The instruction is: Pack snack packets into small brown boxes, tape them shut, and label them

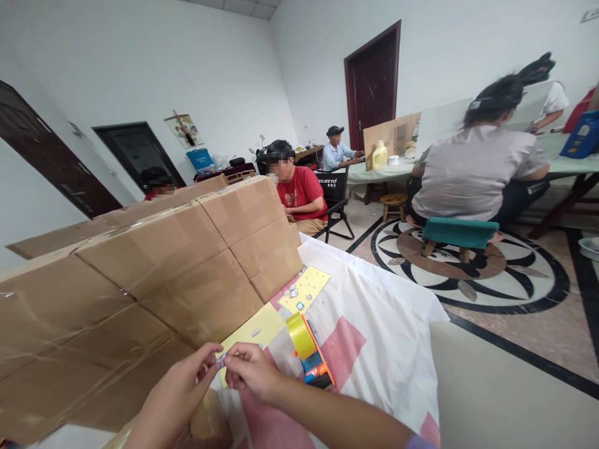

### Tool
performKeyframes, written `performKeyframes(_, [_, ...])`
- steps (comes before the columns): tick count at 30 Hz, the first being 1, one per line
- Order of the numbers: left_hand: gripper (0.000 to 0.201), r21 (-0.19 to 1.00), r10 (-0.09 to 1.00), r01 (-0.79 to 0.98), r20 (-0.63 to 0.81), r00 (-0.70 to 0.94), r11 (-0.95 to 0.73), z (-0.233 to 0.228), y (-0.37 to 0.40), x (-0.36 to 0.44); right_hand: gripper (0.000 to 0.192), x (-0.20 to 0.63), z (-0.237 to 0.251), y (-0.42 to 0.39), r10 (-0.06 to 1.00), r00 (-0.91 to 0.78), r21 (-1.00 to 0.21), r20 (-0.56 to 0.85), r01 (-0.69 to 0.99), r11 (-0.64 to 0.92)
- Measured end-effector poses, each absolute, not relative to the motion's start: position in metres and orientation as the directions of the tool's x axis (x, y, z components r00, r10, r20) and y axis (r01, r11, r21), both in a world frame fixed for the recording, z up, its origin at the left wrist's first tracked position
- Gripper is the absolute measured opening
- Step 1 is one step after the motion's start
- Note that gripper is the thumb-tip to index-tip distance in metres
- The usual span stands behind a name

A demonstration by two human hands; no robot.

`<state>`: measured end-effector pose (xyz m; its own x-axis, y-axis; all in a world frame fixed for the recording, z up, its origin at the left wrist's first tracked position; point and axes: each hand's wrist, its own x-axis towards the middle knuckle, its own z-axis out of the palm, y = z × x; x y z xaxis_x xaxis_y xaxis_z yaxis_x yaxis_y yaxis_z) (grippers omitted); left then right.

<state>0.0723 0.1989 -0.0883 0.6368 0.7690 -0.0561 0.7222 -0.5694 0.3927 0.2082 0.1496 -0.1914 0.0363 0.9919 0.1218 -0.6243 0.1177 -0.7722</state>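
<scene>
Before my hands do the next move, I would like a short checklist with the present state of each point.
1. Small piece held at fingertips of left hand and right hand: ok.
2. Piece's shape readable: cannot tell, too small.
3. Yellow sheet fully uncovered: not ok, hands overlap it in view.
4. Tape dispenser clear of right forearm: cannot tell, very close in view.
5. Cardboard boxes stacked: ok.
</scene>
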Motion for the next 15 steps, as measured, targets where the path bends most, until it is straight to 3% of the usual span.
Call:
performKeyframes(4, [0.033, 0.392, 0.763, 0.716, -0.051, 0.644, -0.578, -0.08, 0.193, 0.077, 0.069, 0.206, -0.195, 0.152, 0.99, 0.07, -0.785, 0.123, -0.603, 0.14])
performKeyframes(15, [0.033, 0.363, 0.784, 0.743, -0.052, 0.619, -0.563, -0.073, 0.185, 0.077, 0.056, 0.206, -0.192, 0.15, 0.982, 0.142, -0.812, 0.123, -0.555, 0.182])
